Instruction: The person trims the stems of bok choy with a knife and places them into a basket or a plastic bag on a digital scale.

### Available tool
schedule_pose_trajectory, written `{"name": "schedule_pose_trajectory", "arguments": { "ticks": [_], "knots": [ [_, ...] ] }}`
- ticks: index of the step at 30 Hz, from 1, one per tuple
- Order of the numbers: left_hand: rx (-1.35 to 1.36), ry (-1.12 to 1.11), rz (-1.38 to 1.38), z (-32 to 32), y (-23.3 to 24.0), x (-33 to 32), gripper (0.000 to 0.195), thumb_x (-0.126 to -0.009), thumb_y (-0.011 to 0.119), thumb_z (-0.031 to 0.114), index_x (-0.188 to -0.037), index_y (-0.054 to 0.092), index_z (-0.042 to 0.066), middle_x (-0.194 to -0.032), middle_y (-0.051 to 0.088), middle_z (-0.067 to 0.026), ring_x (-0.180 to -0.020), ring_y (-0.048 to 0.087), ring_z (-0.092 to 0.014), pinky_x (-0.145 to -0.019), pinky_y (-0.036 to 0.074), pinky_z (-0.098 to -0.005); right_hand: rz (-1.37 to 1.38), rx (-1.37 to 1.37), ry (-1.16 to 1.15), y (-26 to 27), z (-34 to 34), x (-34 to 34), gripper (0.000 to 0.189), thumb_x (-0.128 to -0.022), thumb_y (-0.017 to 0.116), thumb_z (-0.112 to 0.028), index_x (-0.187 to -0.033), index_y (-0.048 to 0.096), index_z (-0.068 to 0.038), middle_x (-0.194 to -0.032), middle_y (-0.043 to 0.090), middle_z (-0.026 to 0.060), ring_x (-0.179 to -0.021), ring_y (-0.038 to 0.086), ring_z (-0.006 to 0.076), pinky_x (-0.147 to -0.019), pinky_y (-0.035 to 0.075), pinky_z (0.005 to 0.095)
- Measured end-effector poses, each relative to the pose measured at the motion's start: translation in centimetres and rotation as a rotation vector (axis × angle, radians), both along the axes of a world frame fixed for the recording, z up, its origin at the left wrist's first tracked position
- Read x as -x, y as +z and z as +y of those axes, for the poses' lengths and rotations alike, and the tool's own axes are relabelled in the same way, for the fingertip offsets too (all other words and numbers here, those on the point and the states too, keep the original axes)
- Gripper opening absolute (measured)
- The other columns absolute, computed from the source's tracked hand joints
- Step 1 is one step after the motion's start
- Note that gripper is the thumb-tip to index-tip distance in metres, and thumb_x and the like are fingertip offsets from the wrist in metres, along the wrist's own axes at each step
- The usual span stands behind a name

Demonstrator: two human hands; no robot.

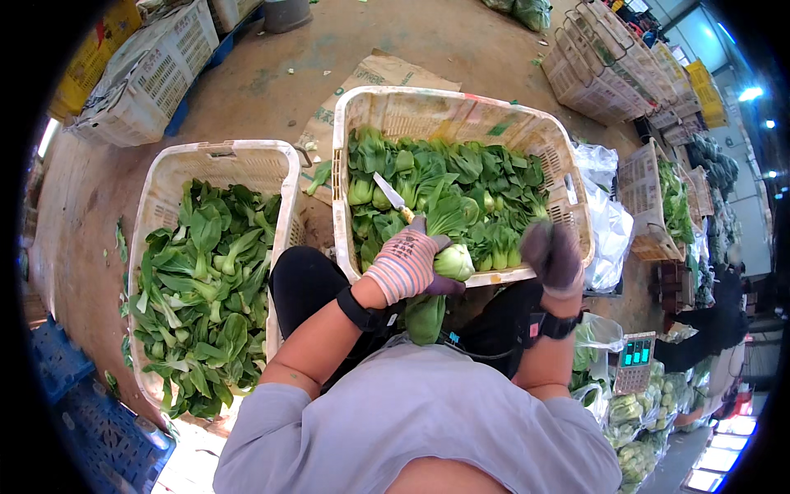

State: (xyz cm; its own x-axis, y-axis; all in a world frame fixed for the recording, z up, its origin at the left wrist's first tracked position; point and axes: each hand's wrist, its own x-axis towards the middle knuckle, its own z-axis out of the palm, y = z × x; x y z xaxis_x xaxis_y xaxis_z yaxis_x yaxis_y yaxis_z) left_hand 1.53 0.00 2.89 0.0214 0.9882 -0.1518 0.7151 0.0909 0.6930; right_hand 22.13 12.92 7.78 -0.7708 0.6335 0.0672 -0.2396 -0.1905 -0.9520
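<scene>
My left hand [407, 259], in a striped knit glove with a dark palm, is above the near rim of the middle crate. A knife [390, 192] juts up and left from its fist, blade bare over the greens. Against the same hand's fingers sits a head of bok choy [454, 263], its pale base towards me. Below the wrist, a broad green leaf [424, 321] hangs over my lap. My right hand [552, 256], gloved too, is blurred above the crate's right near corner; whether its bunched fingers hold anything is unclear. Bok choy [463, 162] fills the crate's floor.
The middle plastic crate [401, 92] stands before my knees. Left of it, another crate [216, 148] holds loose leafy bok choy [210, 247]. White plastic bags [605, 222] lie at the right, near a scale display [636, 361] and bagged greens [642, 401]. Stacked crates [605, 68] stand beyond.
</scene>
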Motion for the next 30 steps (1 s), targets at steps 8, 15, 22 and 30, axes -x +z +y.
{"name": "schedule_pose_trajectory", "arguments": {
  "ticks": [8,15,22,30],
  "knots": [
    [-0.105,-0.010,0.152,0.1,-0.2,-0.7,0.074,-0.057,0.081,0.055,-0.113,0.065,0.010,-0.120,0.048,-0.0371,-0.101,0.059,-0.045,-0.088,0.049,-0.0459,-0.743,-0.802,-0.426,-3.9,-2.3,3.3,0.036,-0.071,0.083,-0.029,-0.091,0.065,-0.005,-0.079,0.061,0.0072,-0.068,0.058,0.0170,-0.061,0.048,0.0305],
    [-0.096,-0.093,0.125,0.3,-0.2,-1.0,0.072,-0.058,0.080,0.054,-0.111,0.067,0.007,-0.119,0.049,-0.0375,-0.103,0.058,-0.046,-0.089,0.049,-0.0452,-0.469,-1.013,-0.637,-5.9,-1.9,4.0,0.015,-0.080,0.074,-0.008,-0.093,0.066,-0.006,-0.080,0.067,0.0082,-0.072,0.064,0.0189,-0.064,0.050,0.0304],
    [-0.204,-0.203,0.003,-0.2,0.2,-1.4,0.064,-0.057,0.082,0.047,-0.108,0.068,0.011,-0.115,0.053,-0.0297,-0.100,0.059,-0.043,-0.086,0.050,-0.0449,-0.025,0.185,-0.785,-6.9,-2.7,-0.1,0.018,-0.089,0.067,-0.011,-0.105,0.060,-0.013,-0.087,0.059,-0.0037,-0.069,0.051,0.0060,-0.055,0.041,0.0191],
    [-0.193,-0.189,0.118,-0.3,-0.6,-0.7,0.069,-0.054,0.085,0.042,-0.113,0.067,0.012,-0.123,0.050,-0.0306,-0.107,0.055,-0.044,-0.092,0.047,-0.0449,-0.802,-0.643,0.091,3.6,-2.5,-6.5,0.039,-0.078,0.075,-0.007,-0.116,0.063,-0.007,-0.115,0.062,0.0140,-0.107,0.061,0.0304,-0.097,0.046,0.0357]
  ]
}}
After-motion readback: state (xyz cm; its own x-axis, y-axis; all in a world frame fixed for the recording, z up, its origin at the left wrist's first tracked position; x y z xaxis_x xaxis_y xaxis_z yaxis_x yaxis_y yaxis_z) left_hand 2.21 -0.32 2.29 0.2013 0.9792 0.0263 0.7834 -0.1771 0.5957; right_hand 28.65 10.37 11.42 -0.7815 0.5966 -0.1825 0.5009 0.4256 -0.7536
